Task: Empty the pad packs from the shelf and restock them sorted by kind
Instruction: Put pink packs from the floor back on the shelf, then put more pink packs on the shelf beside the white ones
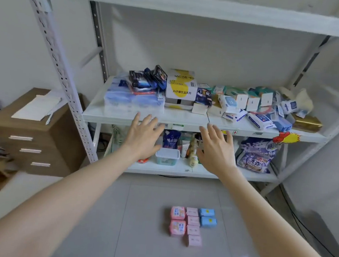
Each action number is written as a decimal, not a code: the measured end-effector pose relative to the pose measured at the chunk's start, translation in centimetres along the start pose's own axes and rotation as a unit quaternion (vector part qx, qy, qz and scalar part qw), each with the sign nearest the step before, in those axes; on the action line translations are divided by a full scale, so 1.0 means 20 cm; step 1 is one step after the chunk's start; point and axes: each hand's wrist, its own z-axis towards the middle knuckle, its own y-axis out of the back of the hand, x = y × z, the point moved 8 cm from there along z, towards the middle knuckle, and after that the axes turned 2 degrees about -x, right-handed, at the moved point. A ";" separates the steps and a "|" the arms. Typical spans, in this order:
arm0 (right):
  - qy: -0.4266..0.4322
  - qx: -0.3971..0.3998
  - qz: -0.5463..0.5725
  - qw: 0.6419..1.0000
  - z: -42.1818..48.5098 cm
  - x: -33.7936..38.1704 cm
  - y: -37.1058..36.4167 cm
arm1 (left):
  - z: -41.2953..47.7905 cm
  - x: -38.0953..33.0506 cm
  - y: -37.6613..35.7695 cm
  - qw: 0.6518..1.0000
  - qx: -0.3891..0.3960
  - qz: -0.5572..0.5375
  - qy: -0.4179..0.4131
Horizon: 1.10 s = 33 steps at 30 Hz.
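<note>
On the floor tiles at about 6 o'clock from the hands, well below them, pad packs sit in three sorted columns: two pink printed packs (177, 221) on the left, four pale pink packs (193, 226) in the middle, two blue packs (208, 218) on the right, columns touching or just beside each other, long axis running 12 to 6. Left hand (143, 135) and right hand (217, 148) both spread wide, fingers apart, holding nothing, raised at the middle shelf (185, 122) edge; packs lie slightly toward the right hand's side, so right looks nearer. Judgement: emptying looks done, restock not yet begun; next move means dropping down toward 6 o'clock. Behind the hands, lower shelf holds a clear lidded tub (167, 156), dark blue pouch (171, 139), laundry powder bag (257, 154) at 3 o'clock. Middle shelf front strip bare at 12 o'clock; behind it blue tissue bundle (126, 98), yellow-white carton (180, 87), wipe packs (258, 109) heaped toward 2 o'clock. Wooden drawer unit (33, 132) at 9 o'clock.
</note>
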 end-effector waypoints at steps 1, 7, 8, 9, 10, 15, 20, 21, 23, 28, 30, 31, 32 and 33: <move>-0.004 0.009 0.004 1.000 -0.06 -0.01 -0.06 | -0.03 -0.06 -0.06 1.000 0.007 -0.001 0.000; -0.030 0.070 0.008 0.997 -0.38 -0.12 -0.42 | -0.19 -0.39 -0.43 0.998 0.052 -0.029 -0.003; -0.035 0.081 0.014 0.996 -0.42 -0.14 -0.48 | -0.22 -0.44 -0.50 0.997 0.065 -0.033 -0.002; -0.037 0.094 0.019 0.995 -0.46 -0.15 -0.54 | -0.24 -0.49 -0.56 0.996 0.079 -0.037 0.000; -0.035 0.106 0.019 0.994 -0.50 -0.16 -0.60 | -0.26 -0.53 -0.62 0.995 0.093 -0.039 0.000; -0.026 0.163 0.030 0.986 -0.68 -0.22 -0.91 | -0.36 -0.75 -0.90 0.986 0.162 -0.033 0.000; -0.023 0.213 0.056 0.975 -0.84 -0.27 -1.20 | -0.42 -0.91 -1.14 0.976 0.210 -0.054 0.008; -0.020 0.226 0.058 0.972 -0.86 -0.28 -1.27 | -0.43 -0.93 -1.20 0.974 0.220 -0.057 0.012; -0.013 0.246 0.058 0.967 -0.92 -0.28 -1.40 | -0.44 -0.97 -1.31 0.969 0.238 -0.061 0.015; -0.012 0.294 0.070 0.953 -1.00 -0.28 -1.76 | -0.42 -1.01 -1.64 0.962 0.264 -0.067 0.012; -0.012 0.310 0.071 0.948 -1.01 -0.27 -1.92 | -0.39 -1.02 -1.79 0.961 0.268 -0.072 0.010; -0.012 0.316 0.070 0.946 -1.00 -0.26 -2.00 | -0.38 -1.03 -1.88 0.960 0.272 -0.072 0.006; -0.013 0.324 0.071 0.943 -1.00 -0.25 -2.09 | -0.36 -1.03 -1.97 0.958 0.277 -0.074 0.002; -0.016 0.332 0.075 0.940 -1.00 -0.24 -2.18 | -0.35 -1.04 -2.06 0.956 0.284 -0.075 -0.003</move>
